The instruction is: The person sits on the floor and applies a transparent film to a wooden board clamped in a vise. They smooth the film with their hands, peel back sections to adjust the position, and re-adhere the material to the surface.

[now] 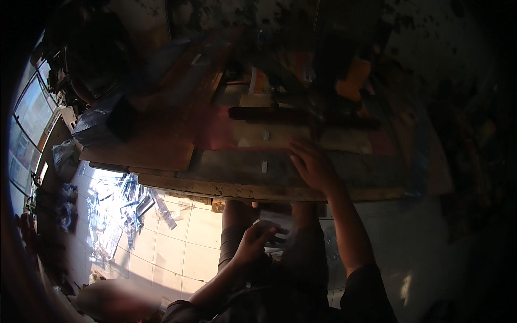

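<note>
My right hand (309, 164) reaches over the front of the workbench (226, 168), fingers stretched out and lying at the edge of a pale flat strip (274, 137). Two small whitish pieces lie left of it: one piece (266, 135) on the strip, another piece (264, 166) on the grey surface nearer me. Beyond the fingers, a dark horizontal bar (269, 114) of a bench machine spans the strip. Over my lap, below the bench edge, my left hand (256, 239) has its fingers curled on what looks like a thin clear plastic piece (284, 220); its exact shape is blurred.
A brown board (156, 132) covers the bench's left side. Clear plastic bags (91, 126) sit at its far left edge. Many shiny plastic strips (121, 210) are heaped on the tiled floor (172, 253). An orange piece (354, 79) shows at the back right, in shadow.
</note>
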Motion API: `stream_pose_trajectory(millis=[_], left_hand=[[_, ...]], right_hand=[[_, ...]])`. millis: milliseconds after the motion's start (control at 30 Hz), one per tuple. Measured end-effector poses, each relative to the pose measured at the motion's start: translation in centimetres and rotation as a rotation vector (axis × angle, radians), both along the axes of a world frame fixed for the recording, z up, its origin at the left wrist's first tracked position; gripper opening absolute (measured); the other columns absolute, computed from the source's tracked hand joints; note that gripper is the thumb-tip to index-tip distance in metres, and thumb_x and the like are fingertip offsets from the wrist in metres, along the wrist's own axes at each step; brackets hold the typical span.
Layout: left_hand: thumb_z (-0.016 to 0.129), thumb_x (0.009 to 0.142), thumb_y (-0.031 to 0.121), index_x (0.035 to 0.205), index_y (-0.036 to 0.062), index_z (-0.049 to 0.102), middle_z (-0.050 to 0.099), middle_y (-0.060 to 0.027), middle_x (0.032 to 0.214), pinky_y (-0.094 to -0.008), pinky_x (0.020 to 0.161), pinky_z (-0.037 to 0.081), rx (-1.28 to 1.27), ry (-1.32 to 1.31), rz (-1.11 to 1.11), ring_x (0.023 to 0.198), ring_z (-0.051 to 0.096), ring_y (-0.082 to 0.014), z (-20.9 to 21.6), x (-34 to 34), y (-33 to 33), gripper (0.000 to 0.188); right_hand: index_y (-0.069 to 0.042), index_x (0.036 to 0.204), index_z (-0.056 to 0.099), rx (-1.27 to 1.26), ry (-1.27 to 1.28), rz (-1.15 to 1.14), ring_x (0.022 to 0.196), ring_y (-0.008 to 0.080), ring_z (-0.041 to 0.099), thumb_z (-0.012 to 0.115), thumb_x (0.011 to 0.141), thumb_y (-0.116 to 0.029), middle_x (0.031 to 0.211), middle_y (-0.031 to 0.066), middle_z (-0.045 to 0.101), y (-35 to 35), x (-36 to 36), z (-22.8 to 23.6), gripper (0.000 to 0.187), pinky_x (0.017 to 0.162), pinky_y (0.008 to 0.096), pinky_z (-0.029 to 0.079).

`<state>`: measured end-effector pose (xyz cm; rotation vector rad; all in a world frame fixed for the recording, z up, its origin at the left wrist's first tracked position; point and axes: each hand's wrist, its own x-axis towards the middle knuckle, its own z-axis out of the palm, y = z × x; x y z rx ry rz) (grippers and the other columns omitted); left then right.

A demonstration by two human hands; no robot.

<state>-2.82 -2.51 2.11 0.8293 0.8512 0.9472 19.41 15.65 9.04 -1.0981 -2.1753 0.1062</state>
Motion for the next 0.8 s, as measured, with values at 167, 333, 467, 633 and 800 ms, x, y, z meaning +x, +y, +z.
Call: stream_pose_trajectory(millis=[167,333,467,633,800], left_hand=[[0.061,0.106,0.017,0.119,-0.0026,0.064,0.074,-0.0127,0.114,-0.0341,0.09,0.058,0.033,0.064,0.003,0.105,0.071,-0.0193,-0.1,-0.4,0.1,0.024],[0.063,0.105,0.016,0.119,-0.0035,0.065,0.075,-0.013,0.113,-0.0337,0.091,0.058,-0.012,0.062,0.017,0.105,0.071,-0.0183,-1.3,-0.6,0.1,0.023],[0.057,0.107,0.016,0.12,0.0005,0.056,0.071,-0.023,0.116,-0.0393,0.08,0.064,0.106,0.098,-0.029,0.099,0.075,-0.0317,-2.9,-0.8,0.2,0.02],[0.061,0.105,0.013,0.118,-0.0044,0.064,0.075,-0.0136,0.111,-0.0334,0.089,0.06,0.0,0.022,-0.026,0.103,0.072,-0.0187,-1.0,-0.4,0.4,0.022],[0.061,0.105,0.014,0.118,-0.0044,0.065,0.075,-0.0134,0.111,-0.0334,0.089,0.059,-0.015,0.001,-0.009,0.101,0.072,-0.0181,-0.4,-0.3,0.4,0.022]], right_hand=[[-0.001,0.135,0.062,-0.079,0.024,-0.006,0.137,0.0355,0.053,0.06,0.104,-0.02,0.143,0.0177,0.059,-4.3,0.7,1.3,0.037,0.115,0.0464,0.042],[-0.002,0.141,0.057,-0.043,0.135,-0.121,0.139,0.0386,0.05,0.057,0.103,-0.019,0.146,0.0174,0.058,-10.1,2.8,-0.8,0.042,0.117,0.0498,0.038],[-0.003,0.146,0.053,0.061,0.008,-0.353,0.145,0.0391,0.044,0.055,0.102,-0.022,0.151,0.0161,0.053,-14.0,4.1,-5.3,0.048,0.12,0.0575,0.028],[-0.003,0.152,0.043,0.206,-0.008,-0.502,0.148,0.0454,0.035,0.057,0.102,-0.025,0.158,0.0211,0.042,-15.8,5.0,-11.9,0.056,0.121,0.0631,0.02],[-0.003,0.148,0.042,0.398,0.121,-0.545,0.147,0.0508,0.031,0.064,0.098,-0.024,0.152,0.0223,0.043,-13.2,3.6,-14.5,0.059,0.12,0.0662,0.021]])
